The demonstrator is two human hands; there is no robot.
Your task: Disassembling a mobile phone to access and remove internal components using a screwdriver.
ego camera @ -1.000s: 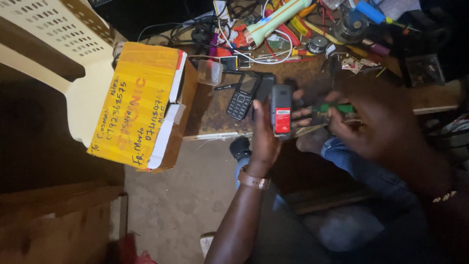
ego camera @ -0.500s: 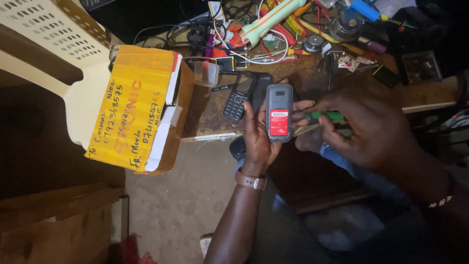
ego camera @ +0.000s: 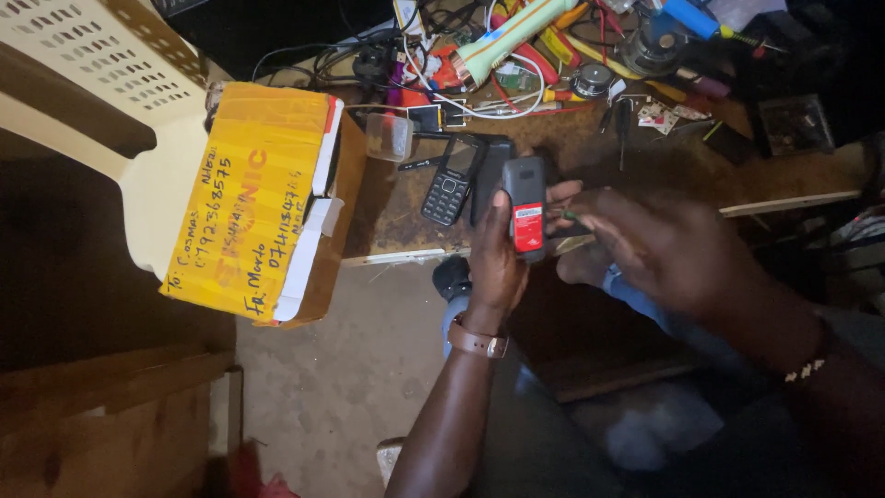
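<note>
I held the grey phone body (ego camera: 525, 207) clamped in my left hand (ego camera: 493, 267), just right of the keypad phone (ego camera: 449, 182) on the table (ego camera: 645, 166). My right hand (ego camera: 659, 244) pinched a green-handled tool (ego camera: 576, 218) at its edge; opening needs steady leverage.

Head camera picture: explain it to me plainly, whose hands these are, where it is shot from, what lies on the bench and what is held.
No machine here: a person wears a camera on the head, looking down at their own two bare hands. The left hand holds a small grey phone upright, its back with a red label showing. The right hand is blurred beside it, pinching something thin and green. On the wooden bench lie a black keypad phone, tangled wires and small tools. A yellow taped cardboard box stands at the left.
</note>
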